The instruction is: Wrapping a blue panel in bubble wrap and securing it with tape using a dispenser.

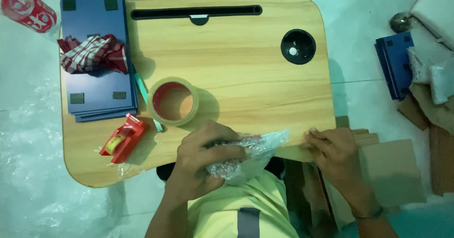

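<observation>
Low wooden bench on a pale tiled floor

The bench point(246, 53) has a dark slot and a round cup hole; the white tile floor point(364, 44) shines, with cardboard pieces point(397, 167) and blue panels point(395, 65) lying at the right.

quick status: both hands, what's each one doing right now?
Left hand: closed on a crumpled clear plastic wrap at the table edge.
Right hand: fingers curled, pressing the table's near edge; holds nothing visible.

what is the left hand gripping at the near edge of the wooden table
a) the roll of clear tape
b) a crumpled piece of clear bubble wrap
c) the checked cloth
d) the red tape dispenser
b: the left hand closes around crumpled bubble wrap at the table's near edge, while the tape roll, red dispenser and checked cloth lie untouched.
</observation>
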